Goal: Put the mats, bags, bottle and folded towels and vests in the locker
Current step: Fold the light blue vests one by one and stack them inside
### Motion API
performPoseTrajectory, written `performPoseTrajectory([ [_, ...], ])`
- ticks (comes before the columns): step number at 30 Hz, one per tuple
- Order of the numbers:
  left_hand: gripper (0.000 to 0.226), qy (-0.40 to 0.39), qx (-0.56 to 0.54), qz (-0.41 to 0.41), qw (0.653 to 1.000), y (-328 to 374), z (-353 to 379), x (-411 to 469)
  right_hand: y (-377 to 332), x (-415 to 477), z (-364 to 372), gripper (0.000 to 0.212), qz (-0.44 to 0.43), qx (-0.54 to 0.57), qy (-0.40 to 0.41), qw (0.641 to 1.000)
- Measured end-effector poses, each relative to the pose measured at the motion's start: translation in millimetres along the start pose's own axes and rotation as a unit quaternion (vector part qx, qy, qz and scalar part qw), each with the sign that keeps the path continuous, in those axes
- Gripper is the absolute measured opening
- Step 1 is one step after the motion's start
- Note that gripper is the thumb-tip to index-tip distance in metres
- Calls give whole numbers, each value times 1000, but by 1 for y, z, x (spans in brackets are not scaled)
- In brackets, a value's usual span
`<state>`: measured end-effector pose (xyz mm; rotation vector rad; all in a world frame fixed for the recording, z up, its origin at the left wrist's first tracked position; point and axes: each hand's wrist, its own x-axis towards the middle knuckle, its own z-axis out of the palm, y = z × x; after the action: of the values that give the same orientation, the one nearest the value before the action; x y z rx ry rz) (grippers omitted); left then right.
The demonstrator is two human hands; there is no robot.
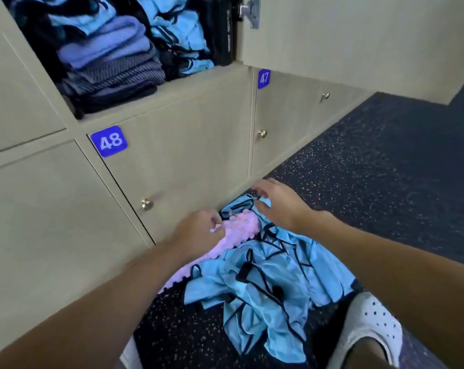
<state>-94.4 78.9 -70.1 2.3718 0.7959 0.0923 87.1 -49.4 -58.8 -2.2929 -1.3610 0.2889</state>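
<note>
A heap of light-blue vests with black trim (265,283) lies on the dark floor in front of the lockers, partly over a pink nubbed mat (238,230). My left hand (196,233) reaches down and its fingers curl at the near end of the pink mat. My right hand (276,203) hovers over the far end of the blue vests, fingers curled and pinching at the cloth. Above, the open locker (156,99) holds folded purple and striped towels (111,57), folded blue vests (180,35) and a black bag (220,27).
Locker doors numbered 48 (109,141) and 47 (263,78) are closed below, with small round knobs (147,204). The open locker's door (358,43) hangs overhead at right. My foot in a white perforated shoe (372,323) stands beside the vests on speckled dark flooring (372,169).
</note>
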Motion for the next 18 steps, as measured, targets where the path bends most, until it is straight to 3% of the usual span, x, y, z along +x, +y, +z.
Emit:
performPoseTrajectory([
  [4, 8, -64, 11, -30, 997, -31, 69, -11, 34, -46, 65, 26, 30, -7, -79, 996],
  [10, 30, -84, 29, -39, 995, -57, 130, -9, 57, -93, 134, 46, 70, 22, -170, 983],
  [15, 29, -27, 13, -7, 1000, -52, 143, 30, 78, -80, 144, 39, 95, 55, -105, 988],
  [18, 28, 0, 3, 17, 1000, -39, 141, 65, 91, -53, 134, 44, 132, 68, -17, 989],
])
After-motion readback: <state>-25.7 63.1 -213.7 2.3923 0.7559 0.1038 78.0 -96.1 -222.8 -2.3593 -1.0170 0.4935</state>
